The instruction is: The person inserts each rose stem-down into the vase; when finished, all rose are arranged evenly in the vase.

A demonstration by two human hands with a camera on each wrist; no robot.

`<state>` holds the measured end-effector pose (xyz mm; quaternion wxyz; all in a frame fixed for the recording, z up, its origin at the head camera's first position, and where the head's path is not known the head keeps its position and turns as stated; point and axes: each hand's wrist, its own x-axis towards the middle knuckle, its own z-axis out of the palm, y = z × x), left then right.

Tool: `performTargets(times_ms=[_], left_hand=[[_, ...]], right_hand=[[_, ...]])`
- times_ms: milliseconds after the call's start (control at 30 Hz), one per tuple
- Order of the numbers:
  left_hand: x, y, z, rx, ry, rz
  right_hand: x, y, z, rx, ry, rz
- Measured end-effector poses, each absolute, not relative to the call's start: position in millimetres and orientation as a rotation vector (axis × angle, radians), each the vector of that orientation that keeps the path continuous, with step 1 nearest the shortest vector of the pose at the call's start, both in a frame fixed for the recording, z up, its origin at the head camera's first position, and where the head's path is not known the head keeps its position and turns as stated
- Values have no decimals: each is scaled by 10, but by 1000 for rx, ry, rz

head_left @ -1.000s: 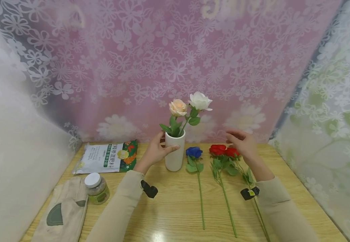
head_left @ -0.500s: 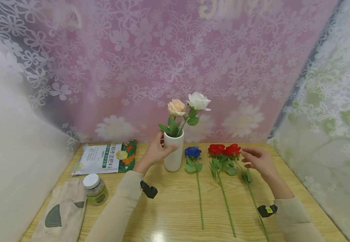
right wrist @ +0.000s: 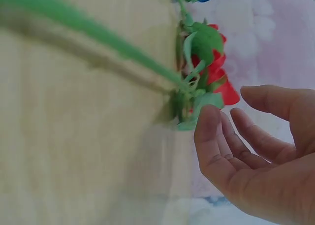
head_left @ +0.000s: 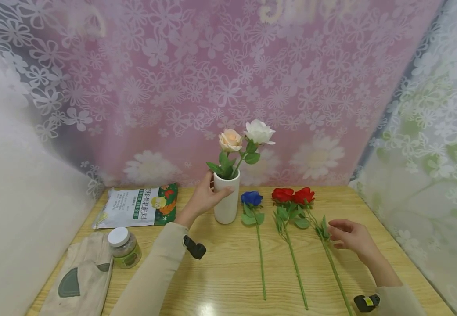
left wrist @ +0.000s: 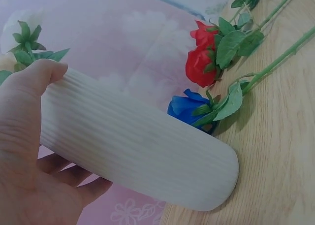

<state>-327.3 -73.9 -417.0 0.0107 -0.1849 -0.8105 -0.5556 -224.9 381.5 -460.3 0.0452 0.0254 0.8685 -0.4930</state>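
My left hand grips the upper part of a white ribbed vase, its thumb across the front. A peach rose and a white rose stand in the vase, which is upright on the table. Beside the leaves of the rightmost red rose is my right hand, its fingers loosely bent with nothing held. In the right wrist view the fingertips are close to those leaves; whether they touch I cannot tell. Another red rose and a blue rose lie to the left.
A fertilizer bag lies at the back left of the wooden table. In front of it stand a white-lidded jar and, flat beside it, a folded beige cloth item. A floral curtain hangs behind.
My right hand has moved from above the red roses to the right, then down toward the front, beside the rightmost stem. The left hand has stayed on the vase.
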Motion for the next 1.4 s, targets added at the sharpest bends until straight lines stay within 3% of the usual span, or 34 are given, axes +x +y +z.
performTargets(times_ms=[400, 1400], left_hand=[[-3284, -751, -4182, -597, -2511, -1731], [-3280, -755, -4202, -614, -2486, -1792]], right_hand=[[-2193, 3914, -4811, 116, 2551, -1524], [-2222, 3909, -4876, 107, 2510, -1463]])
